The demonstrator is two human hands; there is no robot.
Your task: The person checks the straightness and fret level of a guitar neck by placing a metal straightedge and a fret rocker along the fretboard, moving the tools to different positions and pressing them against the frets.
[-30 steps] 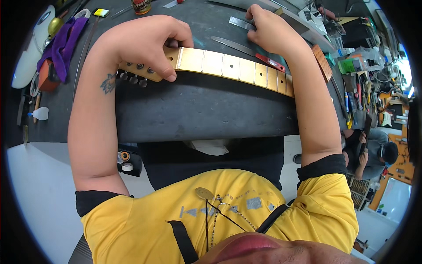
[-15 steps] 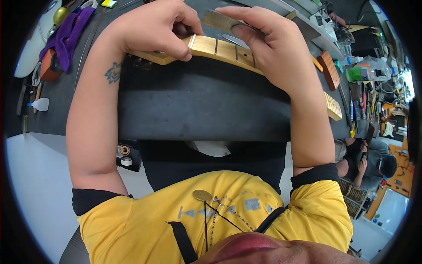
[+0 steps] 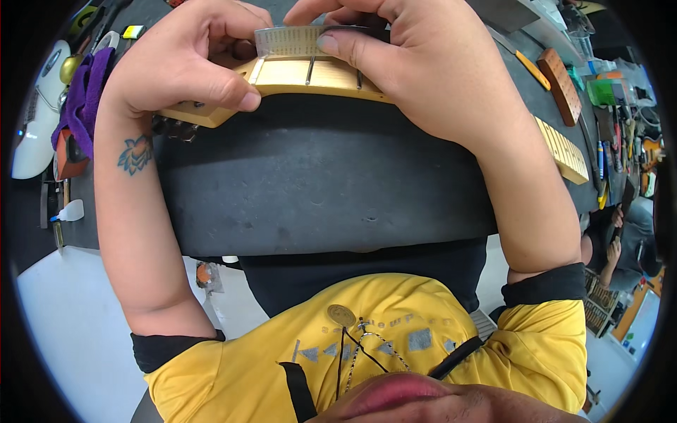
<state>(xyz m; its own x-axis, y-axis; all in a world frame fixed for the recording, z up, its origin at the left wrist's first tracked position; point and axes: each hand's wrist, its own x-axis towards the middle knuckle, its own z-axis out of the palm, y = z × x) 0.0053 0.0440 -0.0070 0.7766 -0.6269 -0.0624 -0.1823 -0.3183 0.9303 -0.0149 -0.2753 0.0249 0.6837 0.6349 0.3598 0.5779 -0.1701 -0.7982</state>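
Note:
A guitar neck [image 3: 335, 75] of pale wood with dark metal frets lies across the dark bench mat [image 3: 324, 169], its headstock and tuners [image 3: 180, 129] to the left. My left hand [image 3: 187, 70] is closed round the headstock end, thumb along the near edge beside the white nut [image 3: 258, 69]. Pinched between thumb and fingers of my right hand [image 3: 430, 77] is a thin metal ruler [image 3: 289, 41]. It stands on edge along the fretboard, its left end close to the nut. My right hand hides the middle of the neck; the neck's far-right end shows beyond my forearm.
Left are a purple cloth [image 3: 88, 99], a white dropper bottle [image 3: 69, 211] and a white guitar body [image 3: 32, 158]. A drilled wooden block [image 3: 560, 86], a yellow-handled tool [image 3: 532, 69] and several tools lie right. Another person [image 3: 627, 243] sits beyond the bench's right side.
My right hand has brought the ruler left and down, from above the neck to the fretboard by the nut. My left hand keeps its hold on the headstock end. The whole view has shifted.

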